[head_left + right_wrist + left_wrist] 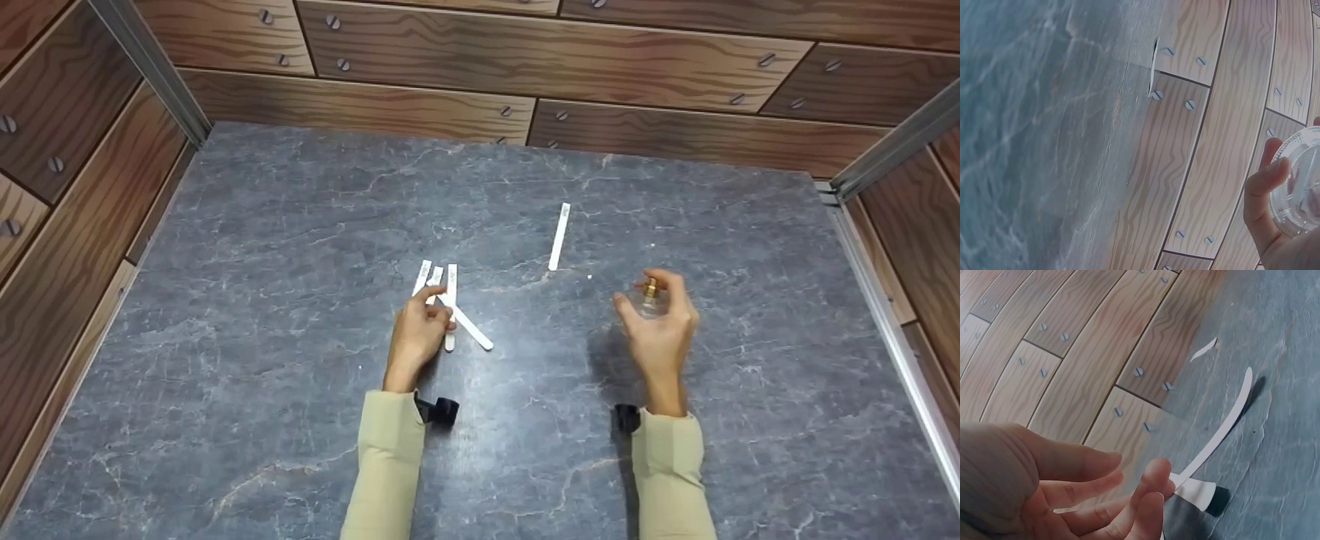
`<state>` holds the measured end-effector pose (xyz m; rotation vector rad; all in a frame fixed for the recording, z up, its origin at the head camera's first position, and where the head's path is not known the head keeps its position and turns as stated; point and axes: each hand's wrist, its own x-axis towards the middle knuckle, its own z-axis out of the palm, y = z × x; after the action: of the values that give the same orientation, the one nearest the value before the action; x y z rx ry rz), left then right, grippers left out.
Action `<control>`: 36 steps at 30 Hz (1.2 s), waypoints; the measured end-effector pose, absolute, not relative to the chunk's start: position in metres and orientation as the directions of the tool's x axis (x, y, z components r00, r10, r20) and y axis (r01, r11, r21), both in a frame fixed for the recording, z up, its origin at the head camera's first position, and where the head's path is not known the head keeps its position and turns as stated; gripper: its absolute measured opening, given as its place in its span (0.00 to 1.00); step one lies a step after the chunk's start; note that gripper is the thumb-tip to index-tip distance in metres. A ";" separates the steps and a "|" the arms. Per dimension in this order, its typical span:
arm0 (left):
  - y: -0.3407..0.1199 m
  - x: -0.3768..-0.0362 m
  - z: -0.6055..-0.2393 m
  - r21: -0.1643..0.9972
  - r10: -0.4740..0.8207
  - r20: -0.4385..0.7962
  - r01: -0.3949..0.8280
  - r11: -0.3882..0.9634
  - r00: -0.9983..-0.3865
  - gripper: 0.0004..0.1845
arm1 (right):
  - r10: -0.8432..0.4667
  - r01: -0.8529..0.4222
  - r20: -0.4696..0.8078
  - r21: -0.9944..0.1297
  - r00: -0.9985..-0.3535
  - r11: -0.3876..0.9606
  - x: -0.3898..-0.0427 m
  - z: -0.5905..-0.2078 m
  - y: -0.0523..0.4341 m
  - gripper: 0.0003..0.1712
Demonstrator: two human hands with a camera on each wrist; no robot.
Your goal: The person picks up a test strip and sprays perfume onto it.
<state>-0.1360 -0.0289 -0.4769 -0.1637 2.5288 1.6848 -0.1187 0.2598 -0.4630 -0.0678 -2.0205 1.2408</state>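
A small glass bottle (649,298), likely fragile and slippery, is gripped round its body by the right hand (660,330); thin, bendy paper strips (442,289) are pinched at one end by the left hand (418,334).

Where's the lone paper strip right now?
In the head view, the lone paper strip lies on the grey tabletop, beyond and between both hands, nearer the right hand.

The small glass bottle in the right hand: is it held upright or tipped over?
Upright: the bottle shows its gold sprayer on top, gripped in the right hand.

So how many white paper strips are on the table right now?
5, maybe more hidden. One strip lies alone, far from the hands; four strips are clustered at the left hand, whose fingers touch them.
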 end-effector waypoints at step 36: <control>-0.025 -0.150 -0.477 0.894 0.016 -0.117 -0.099 0.437 -0.993 0.20 | 0.397 -0.334 0.591 -0.766 -0.703 0.549 -0.119 -0.463 0.261 0.23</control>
<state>-0.1501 -0.0245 -0.4774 -0.0743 2.5704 1.6096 -0.1188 0.2614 -0.4632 -0.0503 -2.0155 1.2092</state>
